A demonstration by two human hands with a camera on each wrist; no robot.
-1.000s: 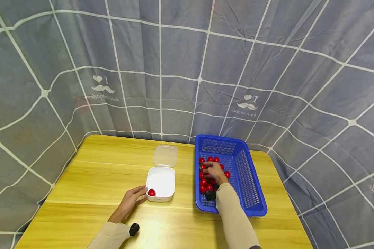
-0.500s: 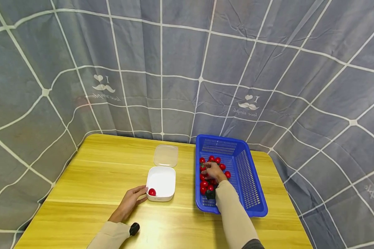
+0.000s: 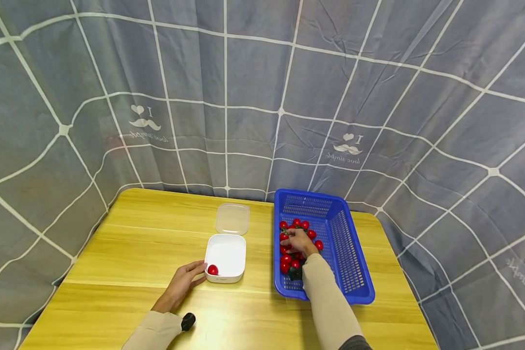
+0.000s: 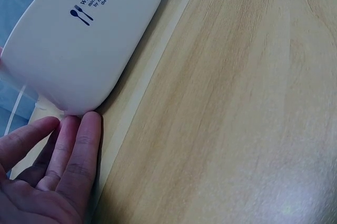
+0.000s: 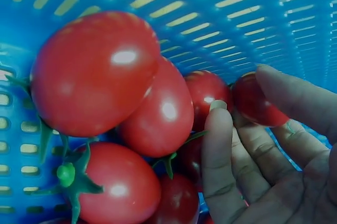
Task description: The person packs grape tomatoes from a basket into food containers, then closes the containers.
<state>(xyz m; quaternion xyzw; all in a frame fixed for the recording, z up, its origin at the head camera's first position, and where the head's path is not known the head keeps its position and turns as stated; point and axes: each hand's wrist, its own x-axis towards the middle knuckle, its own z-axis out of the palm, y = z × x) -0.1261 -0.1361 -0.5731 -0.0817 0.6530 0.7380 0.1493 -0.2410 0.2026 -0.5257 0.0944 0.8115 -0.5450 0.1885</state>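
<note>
My left hand [image 3: 184,282] lies beside a white square container [image 3: 225,257]; its extended fingertips touch the near left corner, as the left wrist view shows. One cherry tomato [image 3: 212,270] sits inside that corner. My right hand [image 3: 303,241] reaches into a blue plastic basket [image 3: 358,262] among several red cherry tomatoes [image 5: 95,74] with green stems. In the right wrist view, the thumb [image 5: 295,95] lies over one dark red tomato [image 5: 253,100], with curved fingers beneath it. Another fingertip comes close to a neighbouring tomato [image 5: 202,95].
A translucent lid [image 3: 232,218] lies flat behind the white container. Wooden table [image 3: 127,248] surrounds the things, and a grey checked curtain [image 3: 253,126] hangs behind it. The basket's slotted walls rise around my right hand.
My right hand shifts only slightly among the tomatoes in the basket. The left hand, the container and its tomato stay in place.
</note>
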